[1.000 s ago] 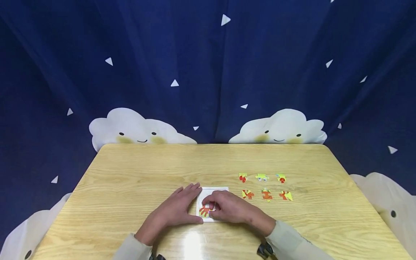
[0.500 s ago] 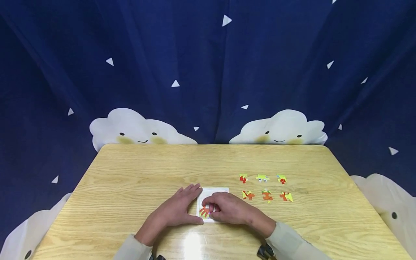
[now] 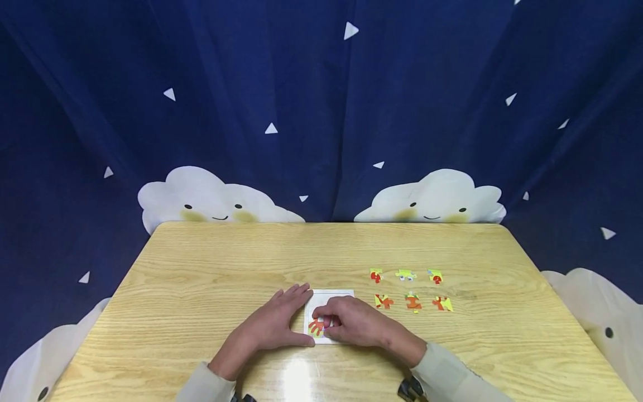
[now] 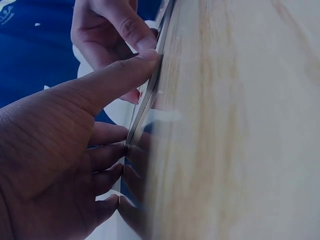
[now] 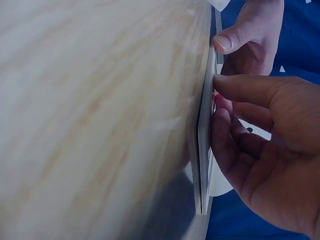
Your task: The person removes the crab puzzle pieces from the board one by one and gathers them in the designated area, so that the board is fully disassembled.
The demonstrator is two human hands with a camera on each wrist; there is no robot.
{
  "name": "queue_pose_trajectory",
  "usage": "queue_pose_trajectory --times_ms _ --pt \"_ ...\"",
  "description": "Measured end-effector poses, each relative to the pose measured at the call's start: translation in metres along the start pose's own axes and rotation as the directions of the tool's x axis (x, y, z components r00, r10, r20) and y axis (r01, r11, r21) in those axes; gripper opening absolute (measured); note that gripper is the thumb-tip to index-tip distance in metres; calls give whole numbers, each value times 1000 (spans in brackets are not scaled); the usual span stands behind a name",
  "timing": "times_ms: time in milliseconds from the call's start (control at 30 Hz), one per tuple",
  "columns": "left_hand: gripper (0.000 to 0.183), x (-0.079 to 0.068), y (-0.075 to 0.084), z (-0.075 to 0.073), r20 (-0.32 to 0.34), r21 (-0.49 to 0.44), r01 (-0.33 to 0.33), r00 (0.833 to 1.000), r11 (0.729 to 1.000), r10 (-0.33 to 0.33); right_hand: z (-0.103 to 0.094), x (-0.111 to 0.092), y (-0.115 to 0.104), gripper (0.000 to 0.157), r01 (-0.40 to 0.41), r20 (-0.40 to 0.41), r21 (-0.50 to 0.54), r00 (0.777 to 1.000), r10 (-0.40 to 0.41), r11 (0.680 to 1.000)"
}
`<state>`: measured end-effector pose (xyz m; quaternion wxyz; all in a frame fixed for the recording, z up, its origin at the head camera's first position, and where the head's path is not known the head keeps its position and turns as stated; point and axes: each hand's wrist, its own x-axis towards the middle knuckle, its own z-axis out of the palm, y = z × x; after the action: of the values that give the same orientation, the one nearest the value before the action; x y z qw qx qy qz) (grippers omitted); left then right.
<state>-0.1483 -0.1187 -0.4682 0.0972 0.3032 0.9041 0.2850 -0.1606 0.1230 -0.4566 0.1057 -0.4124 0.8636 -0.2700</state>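
Observation:
A small white puzzle tray (image 3: pixel 328 292) lies on the table between the hands. An orange-and-yellow puzzle piece (image 3: pixel 315 327) sits in its lower left corner. My left hand (image 3: pixel 273 321) braces the tray's left side, fingers extended toward the far corner and thumb at the near one. In the left wrist view the left thumb (image 4: pixel 120 75) lies along the tray's near edge. My right hand (image 3: pixel 359 321) is over the tray, thumb and curled fingers pinching a puzzle piece beside the seated one; that piece is mostly hidden. Seen from the right wrist, the right fingertips (image 5: pixel 222 120) are right at the tray surface.
To the right, loose puzzle pieces lie in two rows: a far row with an eyed piece (image 3: pixel 406 274) in its middle, and a near row with an orange piece (image 3: pixel 413 302) in its middle. The wooden table (image 3: pixel 226 251) ends at a blue curtain (image 3: pixel 321 111).
Both hands keep their places at the tray. The right fingers have shifted very slightly over the piece, and less of it shows beside them. The loose pieces have not moved.

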Motion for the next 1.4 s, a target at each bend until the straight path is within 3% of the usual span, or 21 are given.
queue_pose_trajectory --times_ms 367,800,1000,1233,1400 --pt "98 -1 1 1 13 -12 19 1000 1000 -19 4 0 0 30 -44 -45 112 998 49 993" --pt "98 1 1 3 27 -4 32 999 999 -32 5 -2 0 32 -48 -81 113 995 58 992" --pt "99 1 1 2 21 -15 29 999 999 -28 4 -1 -1 21 -32 -108 98 993 43 995" --pt "99 2 0 2 20 -7 34 999 999 -34 3 2 -3 9 -17 -127 216 991 46 976" --pt "98 2 -1 3 15 -10 29 999 1000 -29 3 4 -3 13 -8 -145 153 989 31 988"
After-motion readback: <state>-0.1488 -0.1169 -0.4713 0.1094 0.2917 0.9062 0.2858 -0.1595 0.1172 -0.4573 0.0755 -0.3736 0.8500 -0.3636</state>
